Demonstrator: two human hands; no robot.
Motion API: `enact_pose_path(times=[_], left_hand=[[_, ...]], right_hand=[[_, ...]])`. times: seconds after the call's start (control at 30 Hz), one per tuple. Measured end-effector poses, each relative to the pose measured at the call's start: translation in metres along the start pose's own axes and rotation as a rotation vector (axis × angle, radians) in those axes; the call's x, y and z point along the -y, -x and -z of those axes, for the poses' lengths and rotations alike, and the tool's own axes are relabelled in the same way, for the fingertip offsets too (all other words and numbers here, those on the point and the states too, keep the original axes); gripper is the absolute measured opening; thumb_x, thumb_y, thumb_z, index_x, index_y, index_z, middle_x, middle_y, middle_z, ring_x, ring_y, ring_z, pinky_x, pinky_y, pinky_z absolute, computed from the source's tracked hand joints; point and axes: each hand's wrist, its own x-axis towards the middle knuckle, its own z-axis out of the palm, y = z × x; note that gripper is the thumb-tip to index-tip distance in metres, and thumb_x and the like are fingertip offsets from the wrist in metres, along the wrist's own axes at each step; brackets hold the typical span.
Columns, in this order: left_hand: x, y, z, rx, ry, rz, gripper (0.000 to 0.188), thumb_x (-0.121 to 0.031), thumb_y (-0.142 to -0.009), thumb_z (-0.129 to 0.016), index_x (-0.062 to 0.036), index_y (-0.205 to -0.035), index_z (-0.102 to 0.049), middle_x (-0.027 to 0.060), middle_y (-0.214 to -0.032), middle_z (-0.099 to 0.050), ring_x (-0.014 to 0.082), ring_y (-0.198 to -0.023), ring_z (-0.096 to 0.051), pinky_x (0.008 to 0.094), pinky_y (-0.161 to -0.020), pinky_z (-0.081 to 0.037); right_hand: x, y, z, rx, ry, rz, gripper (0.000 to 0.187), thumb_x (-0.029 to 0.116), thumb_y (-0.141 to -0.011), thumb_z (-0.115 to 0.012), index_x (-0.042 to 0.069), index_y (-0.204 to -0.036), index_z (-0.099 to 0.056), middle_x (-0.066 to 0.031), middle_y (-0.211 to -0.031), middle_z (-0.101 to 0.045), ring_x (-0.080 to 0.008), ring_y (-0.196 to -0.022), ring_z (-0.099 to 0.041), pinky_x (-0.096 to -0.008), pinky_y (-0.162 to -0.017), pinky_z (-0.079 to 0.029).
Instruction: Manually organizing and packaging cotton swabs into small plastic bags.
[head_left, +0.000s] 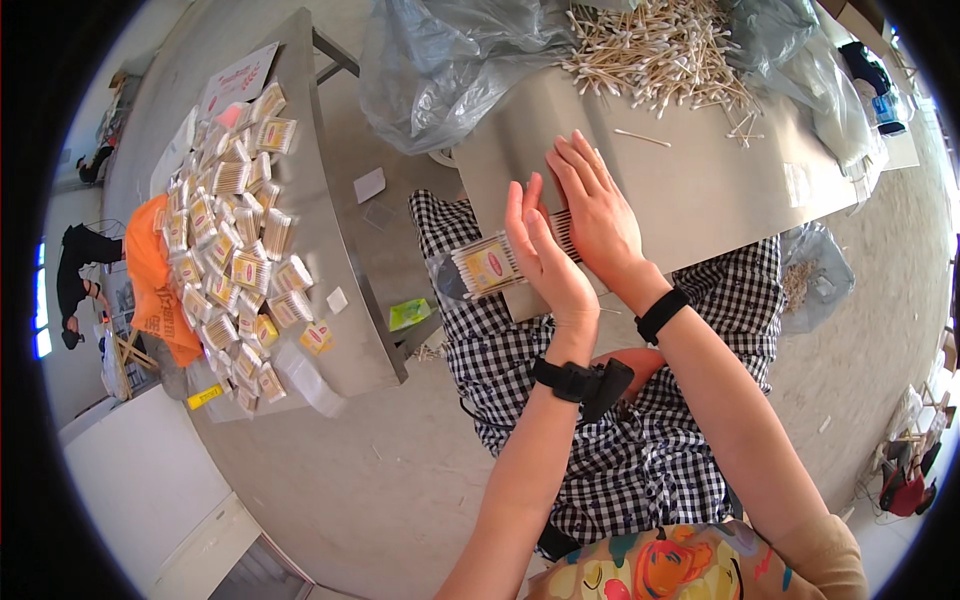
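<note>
In front of me, at the near edge of the metal table, my left hand [552,265] stands on edge with its fingers stretched out and its palm toward my right hand. My right hand [603,218] lies flat, fingers extended and side by side. Between the two palms shows a row of cotton swabs [563,233], partly hidden by the hands. Left of my left hand, and touching it or nearly so, is a clear plastic pack of cotton swabs [487,264] with a yellow label, jutting past the table edge above my lap.
Loose cotton swabs [655,50] are heaped at the far side, between clear plastic bags [465,70]. One stray swab [642,138] lies nearer. A second table [350,290] at left bears many filled swab packs [235,230] and an orange cloth [155,285]. An open bag [815,275] sits at right.
</note>
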Motion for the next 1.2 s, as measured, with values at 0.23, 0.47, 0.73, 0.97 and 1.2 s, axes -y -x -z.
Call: enact_pose_path(times=[0.23, 0.47, 0.73, 0.97, 1.2], left_hand=[[-0.041, -0.019, 0.040, -0.031, -0.428, -0.273, 0.042, -0.023, -0.106, -0.040, 0.0027, -0.138, -0.048, 0.0203, -0.145, -0.049, 0.0274, -0.137, -0.045, 0.0391, -0.116, -0.034], [-0.049, -0.059, 0.100, 0.170, -1.313, -0.011, 0.035, -0.034, -0.105, -0.049, -0.0045, -0.104, -0.068, 0.0199, -0.092, -0.070, 0.0377, -0.084, -0.066, 0.0457, -0.074, -0.051], [-0.026, -0.058, 0.107, 0.076, -1.265, -0.297, 0.061, -0.050, -0.103, -0.048, -0.0001, -0.071, -0.065, 0.0181, -0.060, -0.058, 0.0339, -0.053, -0.056, 0.0427, -0.053, -0.041], [-0.025, -0.059, 0.109, 0.084, -1.212, -0.325, 0.061, -0.051, -0.103, -0.047, -0.0008, -0.074, -0.067, 0.0171, -0.063, -0.061, 0.0329, -0.055, -0.058, 0.0416, -0.053, -0.043], [-0.021, -0.057, 0.107, 0.046, -1.303, -0.339, 0.055, -0.045, -0.103, -0.050, -0.0039, -0.072, -0.067, 0.0149, -0.061, -0.061, 0.0329, -0.054, -0.058, 0.0420, -0.052, -0.042]], right_hand=[[-0.008, -0.002, 0.000, 0.014, 0.125, 0.081, 0.051, 0.002, -0.090, -0.049, 0.001, -0.141, -0.048, -0.0132, -0.152, -0.043, -0.0274, -0.149, -0.028, -0.0402, -0.124, -0.026], [0.004, -0.003, -0.010, 0.025, 0.148, 0.104, 0.049, 0.002, -0.091, -0.048, -0.001, -0.140, -0.047, -0.0130, -0.152, -0.043, -0.0277, -0.149, -0.028, -0.0401, -0.124, -0.026], [0.018, -0.004, -0.017, 0.032, 0.135, 0.123, 0.047, 0.005, -0.093, -0.048, -0.001, -0.140, -0.047, -0.0124, -0.152, -0.042, -0.0272, -0.149, -0.028, -0.0393, -0.124, -0.026], [0.031, -0.004, -0.024, 0.029, 0.099, 0.118, 0.046, 0.005, -0.093, -0.048, -0.001, -0.138, -0.048, -0.0120, -0.151, -0.043, -0.0271, -0.149, -0.028, -0.0391, -0.124, -0.027], [0.046, -0.003, -0.034, -0.033, -0.101, 0.016, 0.047, 0.000, -0.089, -0.049, 0.001, -0.136, -0.050, -0.0139, -0.149, -0.046, -0.0295, -0.147, -0.032, -0.0392, -0.120, -0.033]])
